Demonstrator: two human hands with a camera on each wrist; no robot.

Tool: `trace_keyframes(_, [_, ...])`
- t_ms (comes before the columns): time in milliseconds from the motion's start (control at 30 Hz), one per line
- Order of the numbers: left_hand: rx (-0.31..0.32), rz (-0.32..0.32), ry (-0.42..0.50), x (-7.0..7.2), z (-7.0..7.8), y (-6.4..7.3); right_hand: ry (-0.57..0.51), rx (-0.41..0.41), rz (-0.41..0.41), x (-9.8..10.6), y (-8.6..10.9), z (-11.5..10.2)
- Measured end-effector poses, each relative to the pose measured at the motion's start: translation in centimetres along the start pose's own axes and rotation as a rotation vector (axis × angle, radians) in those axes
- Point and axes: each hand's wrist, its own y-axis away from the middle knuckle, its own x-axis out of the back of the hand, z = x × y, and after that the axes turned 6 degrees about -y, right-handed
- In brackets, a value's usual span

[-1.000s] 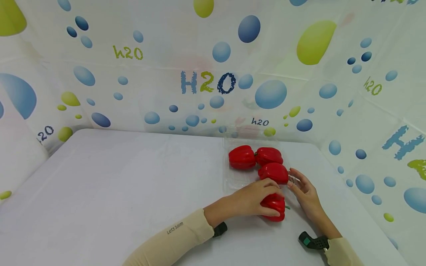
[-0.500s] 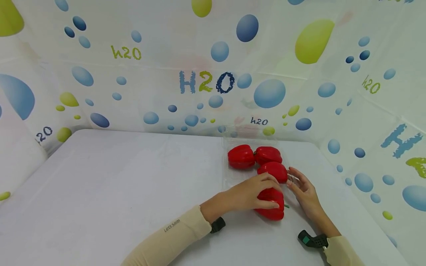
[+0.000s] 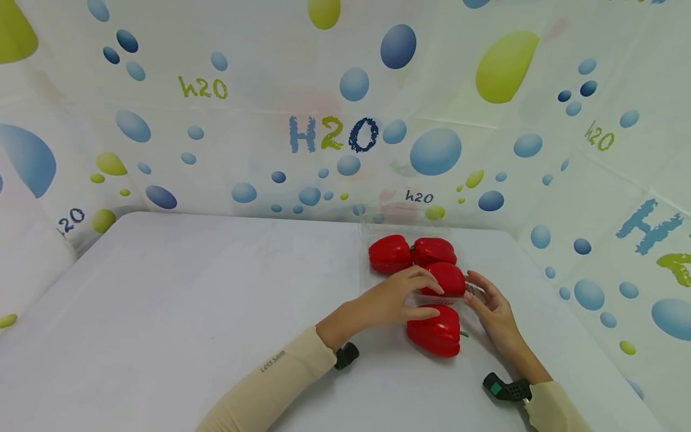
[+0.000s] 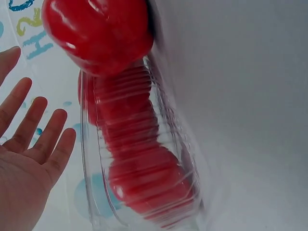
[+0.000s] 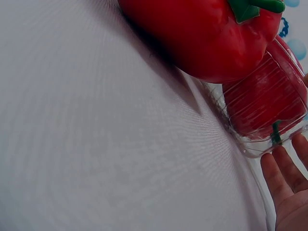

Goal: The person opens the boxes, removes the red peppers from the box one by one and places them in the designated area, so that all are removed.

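Head view: I see a white table (image 3: 216,300), with a clear tray (image 3: 372,285) at its far right. Left hand (image 3: 398,298) is above the tray's near end, fingers spread, grasping nothing. Right hand (image 3: 493,315) is at the tray's right side, fingers unclenched; contact unclear. Three red peppers (image 3: 390,255) sit in tray; loose pepper (image 3: 436,335) lies just outside its near wall, stem (image 3: 465,334) rightward.

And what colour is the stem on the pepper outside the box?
Green; the stem shows best in the right wrist view.
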Motion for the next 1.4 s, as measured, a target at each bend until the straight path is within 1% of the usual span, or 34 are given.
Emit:
trace_keyframes(100, [0.035,0.014,0.027,0.2,-0.5,0.0,0.007,-0.005,0.003,0.0,0.0,0.0])
trace_keyframes(367, [0.074,0.072,0.086,0.3,-2.1,-0.2,-0.005,0.006,0.001,0.1,-0.1,0.1])
trace_keyframes(433, [0.073,0.101,0.121,0.3,-2.5,-0.3,-0.007,0.011,-0.002,0.2,-0.2,0.1])
trace_keyframes(533, [0.061,0.162,0.172,0.3,-3.0,-0.4,-0.02,0.022,-0.007,0.4,-0.2,0.1])
trace_keyframes(633, [0.061,0.219,0.202,0.2,-3.6,-0.4,-0.025,0.03,-0.009,0.5,-0.1,0.1])
trace_keyframes(733, [0.073,0.259,0.197,0.2,-4.0,-0.5,-0.028,0.029,-0.007,0.4,-0.2,0.1])
trace_keyframes(867, [0.09,0.322,0.16,0.2,-4.4,-0.6,-0.022,0.025,-0.006,0.3,-0.3,0.0])
trace_keyframes(967, [0.12,0.361,0.143,0.2,-4.6,-0.7,-0.024,0.028,-0.004,0.2,-0.3,0.0])
trace_keyframes(1033, [0.149,0.374,0.135,0.2,-4.7,-0.8,-0.031,0.029,-0.005,0.3,-0.4,0.0])
trace_keyframes(1167, [0.195,0.381,0.141,0.2,-5.0,-1.0,-0.039,0.032,-0.007,0.4,-0.4,0.2])
trace_keyframes(1400, [0.237,0.373,0.122,0.4,-5.5,-1.3,-0.035,0.028,0.001,0.4,-0.3,0.3])
